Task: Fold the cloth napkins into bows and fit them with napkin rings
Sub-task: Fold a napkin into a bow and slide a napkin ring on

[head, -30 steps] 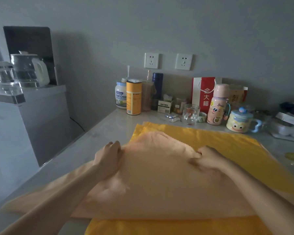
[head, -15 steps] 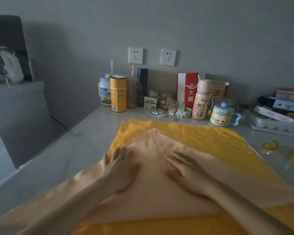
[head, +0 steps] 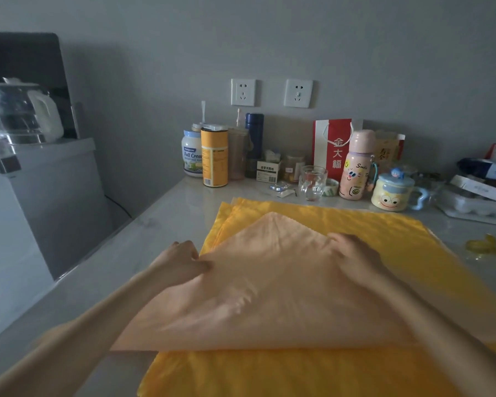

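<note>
Both hands have left the middle of the peach napkin and gone out to its sloping edges. Half a second ago they lay flat on it with fingers spread; now the fingers are curled.

Peach napkin: lies on a stack of yellow cloths, probably further napkins, on the tabletop. Its far corner forms a peak, and its near edge runs straight across the stack. The near left corner overhangs onto bare tabletop. Light wrinkles run across the middle.

Left hand: thumb and fingers pinch the left sloping edge of the peach napkin, narrow grip.

Right hand: fingers curl down onto the right sloping edge and appear to pinch it; the fingertips themselves are hidden.

Judgement: the matched grips on both edges suit pulling the sheet taut or lifting the sides for a fold. The bow is only at an early stage, with no pleats and no ring fitted.

Surroundings: small yellow translucent pieces lie to the right of the stack; I cannot tell whether they are napkin rings. Beyond the stack stand a drinking glass, a pink bottle, a smiley mug and a yellow canister, all apart from the cloths. The view has also swung slightly since that earlier frame.
</note>
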